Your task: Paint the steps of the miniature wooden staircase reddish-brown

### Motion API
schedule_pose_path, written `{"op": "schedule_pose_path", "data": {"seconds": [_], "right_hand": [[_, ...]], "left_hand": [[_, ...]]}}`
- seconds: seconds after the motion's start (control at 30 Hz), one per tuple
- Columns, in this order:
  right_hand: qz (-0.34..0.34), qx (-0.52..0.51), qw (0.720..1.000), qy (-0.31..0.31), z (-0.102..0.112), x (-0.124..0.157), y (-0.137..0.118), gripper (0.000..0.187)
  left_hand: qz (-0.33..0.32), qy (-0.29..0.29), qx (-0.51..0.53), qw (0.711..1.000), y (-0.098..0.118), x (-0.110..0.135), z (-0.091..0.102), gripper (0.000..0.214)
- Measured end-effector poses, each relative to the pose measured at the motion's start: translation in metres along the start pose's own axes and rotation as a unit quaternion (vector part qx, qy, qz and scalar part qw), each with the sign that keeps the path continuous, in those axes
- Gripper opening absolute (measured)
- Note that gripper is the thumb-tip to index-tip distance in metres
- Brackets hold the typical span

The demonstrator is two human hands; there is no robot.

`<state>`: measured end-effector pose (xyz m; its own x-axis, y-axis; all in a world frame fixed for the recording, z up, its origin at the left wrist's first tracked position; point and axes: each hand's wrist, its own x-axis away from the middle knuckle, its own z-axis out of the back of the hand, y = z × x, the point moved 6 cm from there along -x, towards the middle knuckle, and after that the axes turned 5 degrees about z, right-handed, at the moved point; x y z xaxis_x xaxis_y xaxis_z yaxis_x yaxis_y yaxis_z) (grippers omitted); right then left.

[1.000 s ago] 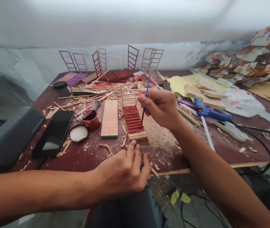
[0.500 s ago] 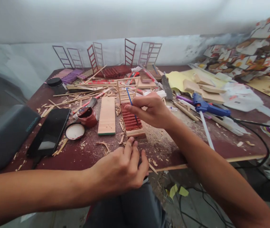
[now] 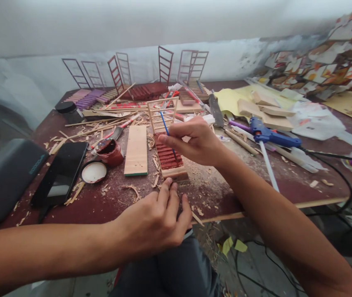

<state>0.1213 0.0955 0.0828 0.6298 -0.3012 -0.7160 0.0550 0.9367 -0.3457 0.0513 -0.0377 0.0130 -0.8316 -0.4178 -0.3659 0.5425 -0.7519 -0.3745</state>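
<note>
My right hand (image 3: 194,139) is closed in a pinch round a thin blue paintbrush (image 3: 164,121). The brush's dark tip rests on the ridged, red-painted top (image 3: 167,152) of a small wooden model. A bare wood ladder-like frame (image 3: 154,119) stands upright at the model's far end, and its near end (image 3: 177,173) is unpainted wood. My left hand (image 3: 163,216) has its fingers stretched forward and slightly apart, the fingertips at that near end. An open jar of red paint (image 3: 110,152) stands to the left, beside its upturned lid (image 3: 94,172).
A flat wooden board (image 3: 136,150) lies left of the model. A phone (image 3: 61,173) and a dark case (image 3: 10,177) lie further left. On the right is a blue glue gun (image 3: 271,136) with its cable. Finished ladder-like models (image 3: 151,90) stand at the back, with wood shavings scattered around.
The brush tip has moved slightly toward the near end of the red ridged surface. My left hand stays at the model's near end. The whole view has shifted a little.
</note>
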Motion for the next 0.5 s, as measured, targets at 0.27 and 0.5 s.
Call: {"op": "schedule_pose_path", "data": {"seconds": [0.27, 0.5], "right_hand": [[-0.099, 0.040, 0.987, 0.123, 0.019, 0.004, 0.008, 0.043], [-0.182, -0.087, 0.961, 0.188, 0.009, -0.007, 0.004, 0.016]], "left_hand": [[-0.004, 0.008, -0.015, 1.000, 0.000, -0.001, -0.001, 0.037], [0.001, 0.027, -0.024, 0.999, -0.001, -0.002, 0.002, 0.032]]}}
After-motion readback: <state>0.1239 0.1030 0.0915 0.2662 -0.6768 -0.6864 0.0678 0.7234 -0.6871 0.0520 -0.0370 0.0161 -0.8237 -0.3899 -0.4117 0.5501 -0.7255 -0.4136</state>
